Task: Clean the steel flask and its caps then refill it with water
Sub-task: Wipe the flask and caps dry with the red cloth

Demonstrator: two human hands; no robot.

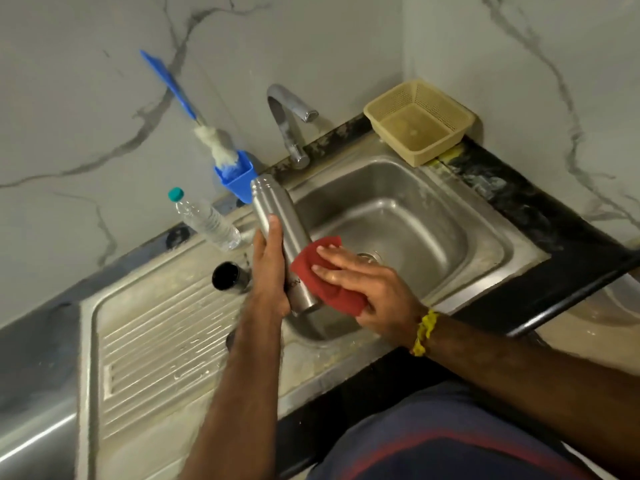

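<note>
Left grip (268, 268): wrapped around steel flask (277, 226), uncapped.
Right grip (360, 275): fingers flat, pressing red scrub pad (322, 268) against the flask.
Beside left grip: black cap (228, 276), plastic bottle (207, 220).
Beyond: tap (291, 123).

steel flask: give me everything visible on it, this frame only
The steel flask is a slim brushed-metal cylinder with a narrower threaded neck, uncapped, mouth open. It is held tilted over the sink's left edge, mouth up and away toward the wall. The left hand grips its middle; the right hand presses a red scrub pad against its lower side. Dark lettering near the base is unreadable.

Silver flask (277, 216), red scrub pad (313, 261), blue brush holder (239, 181), yellow basket (419, 123), grey-veined white wall (86, 98).
</note>
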